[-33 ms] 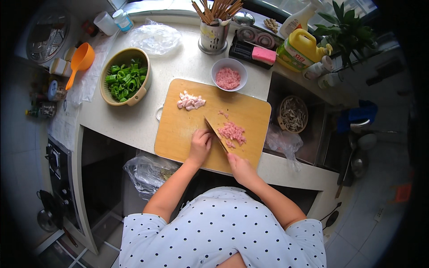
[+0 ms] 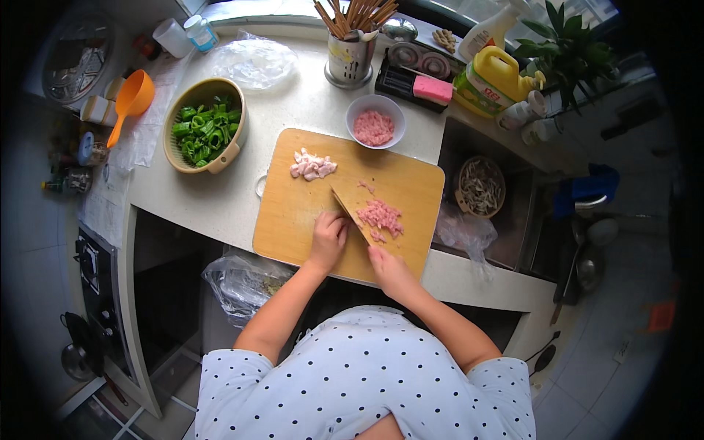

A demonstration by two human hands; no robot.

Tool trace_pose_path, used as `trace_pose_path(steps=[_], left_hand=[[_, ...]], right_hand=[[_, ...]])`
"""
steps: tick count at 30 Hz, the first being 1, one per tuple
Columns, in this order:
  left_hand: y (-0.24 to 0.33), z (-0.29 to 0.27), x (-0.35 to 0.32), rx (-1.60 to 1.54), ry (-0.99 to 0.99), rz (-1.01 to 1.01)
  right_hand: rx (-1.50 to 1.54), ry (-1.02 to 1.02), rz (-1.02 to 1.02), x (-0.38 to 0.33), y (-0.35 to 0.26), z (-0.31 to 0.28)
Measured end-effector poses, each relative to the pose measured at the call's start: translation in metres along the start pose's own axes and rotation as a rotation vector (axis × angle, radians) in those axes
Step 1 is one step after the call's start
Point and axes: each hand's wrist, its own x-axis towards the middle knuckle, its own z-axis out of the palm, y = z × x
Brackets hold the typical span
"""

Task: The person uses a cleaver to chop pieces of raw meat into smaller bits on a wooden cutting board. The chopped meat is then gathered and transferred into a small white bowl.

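My right hand (image 2: 391, 273) is closed round the handle of a kitchen knife (image 2: 350, 213), its blade slanting up and left over the wooden cutting board (image 2: 290, 213). Against the blade's left side my left hand (image 2: 328, 240) rests with curled fingers; whatever they hold is hidden. Chopped pink meat (image 2: 381, 217) lies in a loose heap right of the blade. Paler meat pieces (image 2: 313, 166) form a pile at the board's upper left. Just beyond the board's far edge stands a small white bowl (image 2: 398, 121) with more chopped meat in it.
Left of the board sits a beige colander (image 2: 173, 150) of cut green peppers. A steel chopstick holder (image 2: 349, 64), a pink sponge (image 2: 433, 91) and a yellow jug (image 2: 496, 70) line the back. The sink (image 2: 506, 238) at right holds a basket of greyish strips (image 2: 480, 188).
The knife and my right hand have shifted slightly up and to the left. My left hand and the meat piles stay where they were.
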Motion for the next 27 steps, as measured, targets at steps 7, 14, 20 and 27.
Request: trace_pose_path(steps=[7, 14, 20, 27], left_hand=[[0.001, -0.002, 0.003, -0.004, -0.026, 0.012], [0.007, 0.015, 0.053, -0.040, 0.012, 0.007], [0.001, 0.031, 0.046, -0.239, -0.392, 0.054], [0.016, 0.037, 0.020, -0.001, -0.335, 0.187]], right_hand=[[0.065, 0.089, 0.009, 0.005, 0.011, 0.001], [0.273, 0.122, 0.117, -0.014, 0.020, -0.039], [0.590, 0.084, 0.207, -0.020, 0.027, -0.053], [0.738, 0.021, 0.186, -0.024, 0.027, -0.057]])
